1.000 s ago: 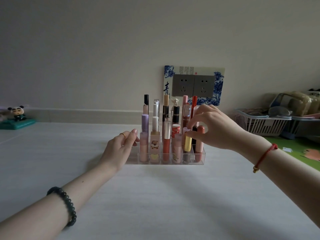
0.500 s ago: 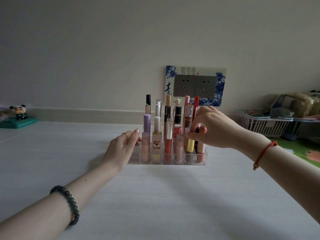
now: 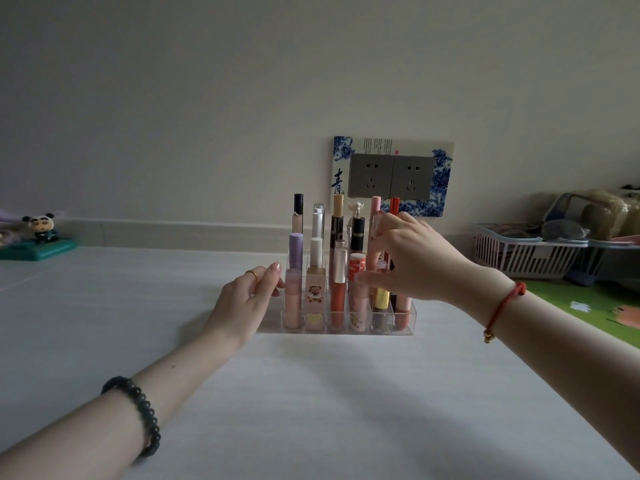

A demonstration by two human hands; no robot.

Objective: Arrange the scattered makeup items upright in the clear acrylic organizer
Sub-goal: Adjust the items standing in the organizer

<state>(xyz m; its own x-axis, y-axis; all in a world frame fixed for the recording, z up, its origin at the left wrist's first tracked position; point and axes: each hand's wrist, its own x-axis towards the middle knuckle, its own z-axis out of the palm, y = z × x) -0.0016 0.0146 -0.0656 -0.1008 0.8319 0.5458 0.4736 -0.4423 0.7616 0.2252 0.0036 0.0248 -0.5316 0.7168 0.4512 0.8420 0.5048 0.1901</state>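
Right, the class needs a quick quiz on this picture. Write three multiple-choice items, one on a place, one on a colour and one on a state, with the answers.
1. Where is the panda figure? A. far left, near the wall; B. centre foreground; C. far right.
2. What colour is the cord on the right wrist? A. blue; B. red; C. white.
3. How do the makeup tubes sit in the organizer? A. lying flat; B. heaped upside down; C. standing upright.
Answers: 1 A, it sits at the far left by the wall; 2 B, the cord is plainly red; 3 C, each visible tube stands on end in its slot.
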